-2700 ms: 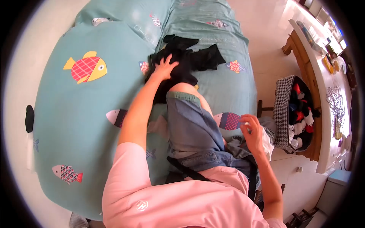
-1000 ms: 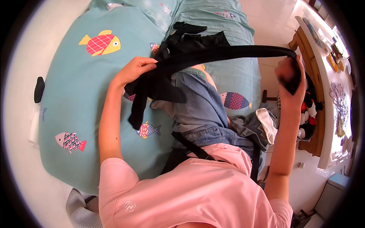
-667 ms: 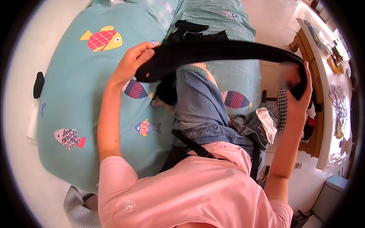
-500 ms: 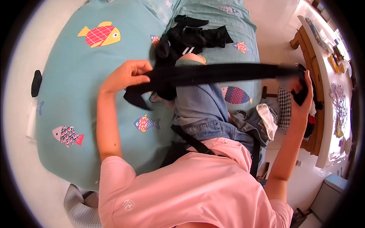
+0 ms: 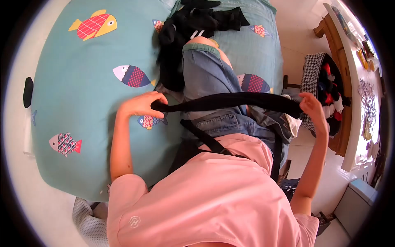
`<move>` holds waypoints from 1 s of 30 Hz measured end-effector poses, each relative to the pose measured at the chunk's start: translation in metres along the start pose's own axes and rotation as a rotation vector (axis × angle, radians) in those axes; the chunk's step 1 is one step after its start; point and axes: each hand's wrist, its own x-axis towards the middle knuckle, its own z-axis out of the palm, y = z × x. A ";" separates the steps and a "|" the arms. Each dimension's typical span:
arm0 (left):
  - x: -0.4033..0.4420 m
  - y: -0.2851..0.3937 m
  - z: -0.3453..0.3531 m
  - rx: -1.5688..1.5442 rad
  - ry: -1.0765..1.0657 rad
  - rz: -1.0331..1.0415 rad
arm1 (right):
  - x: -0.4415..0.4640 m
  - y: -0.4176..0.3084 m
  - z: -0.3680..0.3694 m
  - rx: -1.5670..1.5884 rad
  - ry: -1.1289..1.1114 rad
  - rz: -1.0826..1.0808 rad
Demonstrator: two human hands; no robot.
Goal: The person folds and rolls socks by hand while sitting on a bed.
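A long black stocking (image 5: 234, 99) is stretched sideways above my lap, narrow and slightly sagging. My left hand (image 5: 142, 103) pinches one end of it over the bed, thumb and fingers closed. At the other end, the fingers of my right hand (image 5: 313, 109) are closed on the dark fabric, near the bed's right side. Under the stocking lie the legs of my blue jeans (image 5: 212, 74). A heap of black clothing (image 5: 181, 37) with white stripes rests on the bed beyond my knee.
I sit on a bed with a teal fish-print sheet (image 5: 90, 61). A houndstooth basket (image 5: 311, 74) holds socks at right, beside a wooden table (image 5: 335, 82) with tangled cords (image 5: 366, 103). Grey clothing with a white sock (image 5: 293, 125) lies by my hip. A grey box (image 5: 356, 201) stands lower right.
Both hands have come closer to my body with the stocking. Its hanging left end is now gathered in my left hand, and the fabric looks narrower. My right hand has moved left.
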 end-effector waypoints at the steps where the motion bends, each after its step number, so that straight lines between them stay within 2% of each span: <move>1: 0.001 -0.006 0.005 -0.062 0.057 -0.021 | 0.000 0.012 0.003 0.033 -0.017 0.023; 4: 0.001 -0.012 0.011 -0.246 0.221 -0.063 | 0.000 0.024 0.016 0.077 -0.006 0.044; 7: 0.011 -0.011 0.009 -0.320 0.244 -0.083 | 0.007 0.028 0.033 -0.083 -0.003 -0.034; 8: 0.016 -0.011 0.009 -0.299 0.288 -0.030 | 0.008 0.027 0.042 -0.116 0.004 -0.025; 11: 0.041 -0.008 -0.011 -0.331 0.529 -0.066 | 0.017 0.023 0.064 -0.162 -0.037 -0.033; 12: 0.052 -0.004 -0.023 -0.297 0.690 0.003 | 0.020 0.018 0.071 -0.167 -0.011 -0.033; 14: 0.082 -0.014 -0.046 -0.189 0.804 0.043 | 0.027 0.009 0.078 -0.205 -0.018 -0.041; 16: 0.124 -0.031 -0.062 -0.030 0.847 0.148 | 0.031 -0.007 0.083 -0.237 -0.013 -0.051; 17: 0.146 -0.042 -0.066 -0.001 0.793 0.132 | 0.033 -0.005 0.083 -0.213 -0.023 -0.049; 19: 0.184 -0.059 -0.070 0.222 0.877 0.193 | 0.031 -0.006 0.083 -0.257 -0.008 -0.060; 21: 0.202 -0.052 -0.073 0.439 1.065 0.140 | 0.027 0.006 0.082 -0.224 0.024 -0.034; 22: 0.207 -0.050 -0.077 0.486 1.014 0.118 | 0.025 0.005 0.080 -0.212 0.018 -0.018; 25: 0.229 -0.056 -0.084 0.504 0.932 -0.194 | 0.027 0.005 0.080 -0.174 0.017 0.061; 26: 0.235 -0.067 -0.091 0.539 0.889 -0.231 | 0.029 0.004 0.080 -0.179 0.012 0.063; 29: 0.245 -0.099 -0.127 0.308 0.913 -0.187 | 0.036 0.000 0.084 -0.175 0.004 0.068; 30: 0.240 -0.091 -0.139 0.133 1.074 -0.225 | 0.037 -0.003 0.085 -0.164 0.006 0.067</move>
